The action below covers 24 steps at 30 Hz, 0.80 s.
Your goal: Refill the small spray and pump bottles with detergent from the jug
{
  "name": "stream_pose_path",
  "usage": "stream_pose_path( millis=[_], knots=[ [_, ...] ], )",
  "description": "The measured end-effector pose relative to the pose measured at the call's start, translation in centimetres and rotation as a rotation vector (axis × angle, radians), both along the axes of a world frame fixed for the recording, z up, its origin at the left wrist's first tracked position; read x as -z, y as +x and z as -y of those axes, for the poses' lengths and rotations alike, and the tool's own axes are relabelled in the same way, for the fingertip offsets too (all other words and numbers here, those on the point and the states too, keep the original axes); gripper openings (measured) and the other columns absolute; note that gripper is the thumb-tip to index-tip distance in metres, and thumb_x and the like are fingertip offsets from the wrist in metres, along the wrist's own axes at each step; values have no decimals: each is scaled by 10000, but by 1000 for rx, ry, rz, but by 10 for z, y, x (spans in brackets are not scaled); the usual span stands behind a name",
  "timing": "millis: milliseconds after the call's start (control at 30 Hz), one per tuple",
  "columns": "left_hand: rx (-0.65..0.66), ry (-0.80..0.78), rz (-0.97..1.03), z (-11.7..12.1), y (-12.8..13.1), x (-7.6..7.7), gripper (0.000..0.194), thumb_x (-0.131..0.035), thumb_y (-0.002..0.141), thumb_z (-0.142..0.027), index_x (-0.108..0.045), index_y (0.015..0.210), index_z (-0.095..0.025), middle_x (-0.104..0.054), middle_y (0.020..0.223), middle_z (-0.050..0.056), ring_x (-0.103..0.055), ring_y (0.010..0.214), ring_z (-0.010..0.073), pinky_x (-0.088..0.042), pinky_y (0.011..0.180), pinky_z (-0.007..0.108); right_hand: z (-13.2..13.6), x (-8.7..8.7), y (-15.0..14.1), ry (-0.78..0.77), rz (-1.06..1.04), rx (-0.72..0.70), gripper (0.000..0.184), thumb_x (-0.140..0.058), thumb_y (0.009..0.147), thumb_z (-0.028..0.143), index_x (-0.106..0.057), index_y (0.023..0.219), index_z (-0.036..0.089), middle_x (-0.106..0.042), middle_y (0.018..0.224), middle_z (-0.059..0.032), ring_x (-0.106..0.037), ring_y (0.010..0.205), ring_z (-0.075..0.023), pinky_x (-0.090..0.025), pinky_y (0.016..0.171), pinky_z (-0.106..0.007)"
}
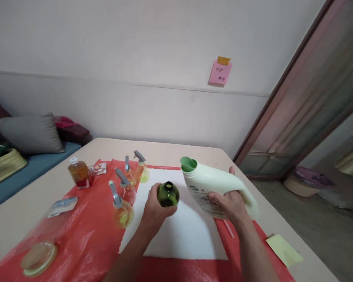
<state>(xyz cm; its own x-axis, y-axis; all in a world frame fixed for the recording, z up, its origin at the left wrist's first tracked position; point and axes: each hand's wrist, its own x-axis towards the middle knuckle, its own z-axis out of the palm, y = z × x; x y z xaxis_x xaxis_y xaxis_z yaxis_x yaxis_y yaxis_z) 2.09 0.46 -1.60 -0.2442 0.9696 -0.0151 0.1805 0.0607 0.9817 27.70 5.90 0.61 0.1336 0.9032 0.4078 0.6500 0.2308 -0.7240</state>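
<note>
My left hand (153,209) is wrapped round a small round green glass bottle (168,194), held above a white cloth (179,231). The bottle's open mouth faces up. My right hand (231,203) grips the handle of a large pale green detergent jug (214,184). The jug is tilted to the left, and its open green spout (188,163) sits just above and to the right of the green bottle. I see no liquid coming out.
Several small spray bottles (125,192) with grey triggers stand on a red plastic sheet (85,235). An amber jar (79,172), a clear lid (39,256) and small packets lie at the left. A yellow note (284,250) rests near the table's right edge.
</note>
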Motion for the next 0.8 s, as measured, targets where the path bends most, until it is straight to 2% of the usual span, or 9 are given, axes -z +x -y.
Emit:
stream_pose_path(
  millis=[100, 200, 333, 433, 533, 633, 700, 800],
  knots=[
    [28, 4, -5, 3, 2, 0, 824, -786, 565, -190, -454, 1317, -246, -591, 1245, 67, -581, 1148, 267, -441, 979, 392, 18, -8, 15, -31, 290, -24, 1116, -672, 657, 707, -259, 1552, 184, -446, 1518, -159, -409, 1392, -384, -409, 1075, -481],
    [21, 12, -13, 1, 0, 2, 833, -788, 558, -183, -445, 1315, -243, -600, 1243, 68, -594, 1133, 267, -443, 963, 383, 27, -5, 25, -74, 510, -54, 1050, -664, 710, 661, -260, 1556, 189, -443, 1521, -166, -445, 1370, -392, -452, 1027, -469],
    [19, 19, -97, -4, -5, 6, 804, -772, 576, -182, -444, 1308, -236, -598, 1241, 65, -587, 1146, 265, -425, 982, 383, 30, -3, 29, -78, 604, -91, 994, -683, 734, 586, -266, 1553, 205, -493, 1482, -160, -458, 1362, -393, -420, 1066, -492],
    [2, 12, -135, -9, -7, 10, 871, -762, 581, -174, -399, 1371, -231, -570, 1301, 85, -560, 1200, 279, -397, 1028, 404, 30, -5, 28, -59, 593, -85, 978, -673, 748, 573, -243, 1557, 231, -509, 1468, -146, -460, 1360, -387, -412, 1070, -508],
    [-12, 41, -201, -13, -8, 13, 911, -755, 558, -140, -403, 1395, -216, -531, 1360, 111, -485, 1295, 306, -337, 1095, 426, 31, -7, 25, 2, 621, -72, 1037, -687, 727, 596, -195, 1570, 244, -489, 1483, -147, -487, 1324, -394, -426, 1046, -507],
    [18, 80, -307, -16, -8, 16, 784, -732, 566, -125, -497, 1308, -221, -556, 1302, 97, -468, 1282, 314, -341, 1083, 429, 34, -7, 23, 100, 723, -26, 1087, -704, 715, 606, -149, 1582, 256, -539, 1426, -148, -527, 1250, -402, -403, 1045, -529],
    [42, 96, -348, -17, -9, 18, 746, -722, 570, -123, -513, 1277, -233, -562, 1271, 81, -477, 1251, 305, -358, 1062, 421, 35, -8, 23, 188, 790, -18, 1075, -697, 731, 607, -149, 1583, 248, -598, 1331, -152, -556, 1184, -399, -396, 1035, -539],
    [64, 72, -380, -19, -10, 20, 786, -721, 548, -96, -482, 1285, -230, -534, 1300, 83, -459, 1267, 292, -350, 1072, 399, 36, -13, 25, 321, 848, -75, 1009, -653, 796, 585, -151, 1583, 203, -632, 1226, -155, -586, 1115, -363, -425, 1007, -512]
  ],
)
